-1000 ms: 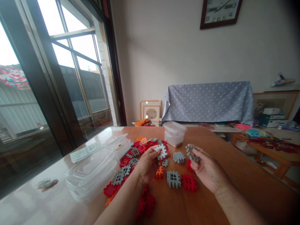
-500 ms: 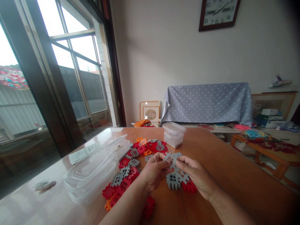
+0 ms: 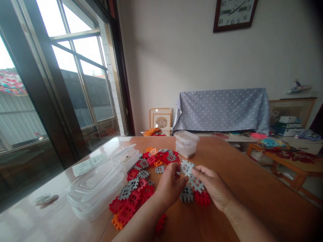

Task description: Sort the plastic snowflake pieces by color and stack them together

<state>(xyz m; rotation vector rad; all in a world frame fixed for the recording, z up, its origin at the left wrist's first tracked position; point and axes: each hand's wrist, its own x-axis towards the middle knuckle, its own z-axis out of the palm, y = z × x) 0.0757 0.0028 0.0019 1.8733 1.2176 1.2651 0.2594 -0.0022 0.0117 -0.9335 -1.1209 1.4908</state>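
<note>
A: bg check, what's on the L?
B: Big window (image 3: 75, 77), dark frame. Clear tubs (image 3: 96, 186) stacked on surface (image 3: 252, 188) near it, paper slip (image 3: 87, 164) just behind, lidded box (image 3: 127, 156) beside.
A: far end?
B: Small clear tub (image 3: 186, 144) w/ lid, upright. Behind: dotted grey cloth (image 3: 222, 109) over furniture, framed pic (image 3: 160, 119) against wall, clock (image 3: 234, 13) up top. R: low wooden table (image 3: 282, 158), cluttered.

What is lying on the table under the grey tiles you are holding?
A grey tile and a red tile lie flat on the table below the held grey tiles. The left hand and right hand cover anything else there.
</note>
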